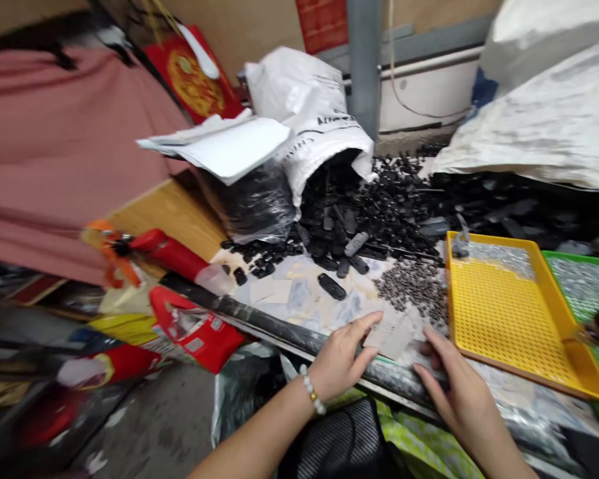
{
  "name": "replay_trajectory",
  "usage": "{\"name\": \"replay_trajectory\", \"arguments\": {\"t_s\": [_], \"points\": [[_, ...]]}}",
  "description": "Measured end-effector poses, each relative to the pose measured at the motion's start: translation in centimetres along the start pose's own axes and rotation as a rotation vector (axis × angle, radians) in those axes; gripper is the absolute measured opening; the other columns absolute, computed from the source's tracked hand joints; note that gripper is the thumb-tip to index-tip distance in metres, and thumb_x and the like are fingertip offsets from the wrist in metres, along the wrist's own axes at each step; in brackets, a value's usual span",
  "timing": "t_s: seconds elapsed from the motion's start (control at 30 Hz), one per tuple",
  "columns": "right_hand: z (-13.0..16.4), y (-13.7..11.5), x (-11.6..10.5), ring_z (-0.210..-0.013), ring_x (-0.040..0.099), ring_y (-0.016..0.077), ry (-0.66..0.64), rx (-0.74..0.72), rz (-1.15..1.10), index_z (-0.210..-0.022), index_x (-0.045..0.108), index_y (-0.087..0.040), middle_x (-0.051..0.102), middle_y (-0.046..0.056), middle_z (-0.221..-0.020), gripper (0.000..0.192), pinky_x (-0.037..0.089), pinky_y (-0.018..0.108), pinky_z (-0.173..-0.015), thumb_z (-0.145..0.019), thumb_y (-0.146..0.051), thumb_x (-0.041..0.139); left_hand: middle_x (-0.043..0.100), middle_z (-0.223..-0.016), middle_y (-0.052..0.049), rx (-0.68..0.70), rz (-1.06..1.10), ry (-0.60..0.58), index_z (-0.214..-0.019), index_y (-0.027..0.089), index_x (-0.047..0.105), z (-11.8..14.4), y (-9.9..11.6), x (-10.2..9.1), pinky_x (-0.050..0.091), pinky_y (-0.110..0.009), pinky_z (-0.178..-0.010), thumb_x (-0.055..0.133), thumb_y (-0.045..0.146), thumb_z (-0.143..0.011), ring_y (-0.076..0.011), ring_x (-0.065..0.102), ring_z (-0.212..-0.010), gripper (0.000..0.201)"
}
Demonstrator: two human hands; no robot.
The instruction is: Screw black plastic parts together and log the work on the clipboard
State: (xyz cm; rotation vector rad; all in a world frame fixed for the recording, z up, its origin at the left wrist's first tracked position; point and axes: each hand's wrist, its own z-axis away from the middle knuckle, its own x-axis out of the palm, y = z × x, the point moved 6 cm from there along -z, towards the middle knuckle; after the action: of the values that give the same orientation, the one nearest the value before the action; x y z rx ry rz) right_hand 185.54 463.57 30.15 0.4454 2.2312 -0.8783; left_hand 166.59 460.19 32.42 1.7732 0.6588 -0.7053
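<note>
My left hand (347, 349) rests at the front of the bench, thumb and fingers apart, at the left side of a small greyish card-like piece (392, 332). Whether it grips that piece or only touches it is unclear. Right of the piece hovers my right hand (454, 382), somewhat blurred, its fingers spread with nothing visible between them. Just behind both hands lies a scatter of tiny dark parts (412, 286). A single black oblong plastic piece (332, 286) sits further left, in front of a heap of black plastic parts (344, 229).
A white sack (314, 100) spills black parts at the back. Yellow perforated tray (499, 313) and green tray (589, 286), both holding small shiny pieces, stand right. At left are a plastic-wrapped stack (254, 199), a red bottle (174, 256) and a red packet (194, 332).
</note>
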Motion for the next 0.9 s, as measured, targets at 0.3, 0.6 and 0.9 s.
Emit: {"name": "replay_trajectory", "arguments": {"t_s": [0.3, 0.6, 0.9], "points": [[0.4, -2.5, -0.3, -0.081, 0.063, 0.016, 0.06, -0.153, -0.077, -0.135, 0.035, -0.014, 0.061, 0.012, -0.105, 0.053, 0.054, 0.025, -0.072, -0.087, -0.028, 0.052, 0.052, -0.07, -0.004, -0.173, 0.086, 0.102, -0.074, 0.015, 0.06, 2.3, 0.9, -3.2, 0.037, -0.027, -0.065, 0.044, 0.024, -0.09, -0.0147, 0.049, -0.07, 0.024], [1.3, -3.7, -5.3, -0.078, 0.062, 0.0122, 0.081, -0.03, -0.238, -0.114, 0.048, -0.02, 0.064, 0.004, -0.087, 0.028, 0.052, 0.019, -0.071, -0.086, -0.014, 0.047, 0.061, -0.076, -0.004, -0.025, 0.209, -0.128, -0.071, 0.019, 0.056, 1.2, 5.7, 4.8, 0.046, -0.024, -0.066, 0.046, 0.023, -0.088, -0.0159, 0.058, -0.074, 0.02], [3.7, 2.7, -22.1, -0.087, 0.059, 0.0164, 0.582, 0.201, 0.64, -0.105, 0.056, -0.018, 0.062, 0.007, -0.092, 0.024, 0.05, 0.029, -0.081, -0.082, -0.011, 0.053, 0.067, -0.09, 0.003, 0.068, 0.04, 0.018, -0.118, 0.041, 0.047, 0.1, 1.5, 2.5, 0.057, -0.026, -0.064, 0.05, 0.04, -0.083, -0.0178, 0.066, -0.073, 0.035]]}}
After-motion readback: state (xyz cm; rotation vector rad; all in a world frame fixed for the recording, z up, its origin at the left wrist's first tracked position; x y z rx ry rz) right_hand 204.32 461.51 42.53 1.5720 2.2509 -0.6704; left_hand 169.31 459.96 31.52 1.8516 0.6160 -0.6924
